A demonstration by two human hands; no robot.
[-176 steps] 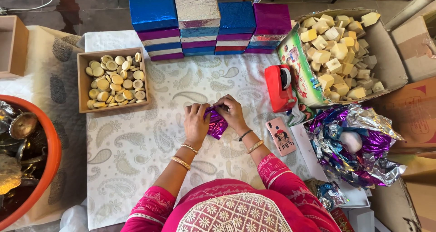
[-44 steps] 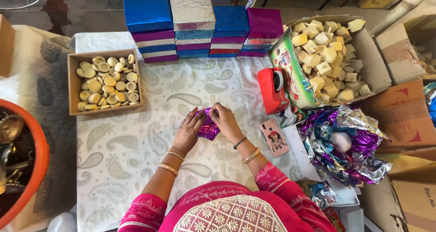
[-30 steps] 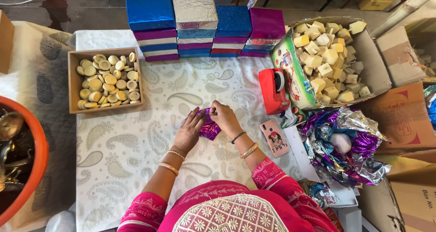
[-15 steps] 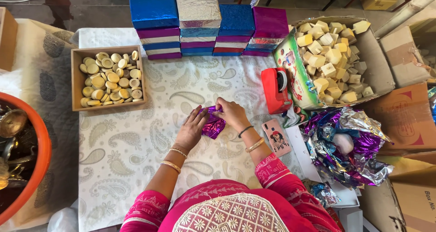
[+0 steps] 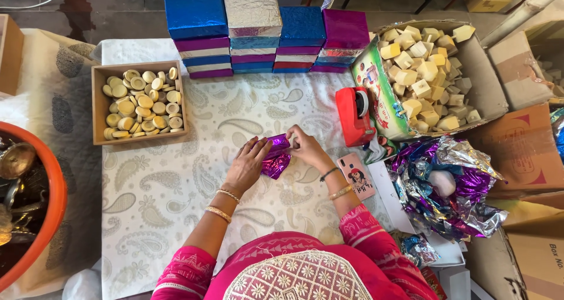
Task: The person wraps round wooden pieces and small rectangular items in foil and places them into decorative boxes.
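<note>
A small block wrapped in shiny purple foil (image 5: 276,156) lies on the paisley cloth (image 5: 176,188) in front of me. My left hand (image 5: 247,166) presses its left side, fingers on the foil. Its right end is pinched by my right hand (image 5: 306,147), which folds the foil against it. Both wrists wear bangles, and my sleeves are pink.
A wooden tray of round cream pieces (image 5: 140,103) sits at left. Stacked foil-wrapped boxes (image 5: 264,33) line the far edge. A red tape dispenser (image 5: 355,117), a carton of cream cubes (image 5: 426,77), a phone (image 5: 355,175) and crumpled foil sheets (image 5: 449,185) are at right. An orange tub (image 5: 35,212) stands far left.
My hands have stayed on the purple foil packet, shifting their grip slightly as the foil is folded around it. The view has drifted a little.
</note>
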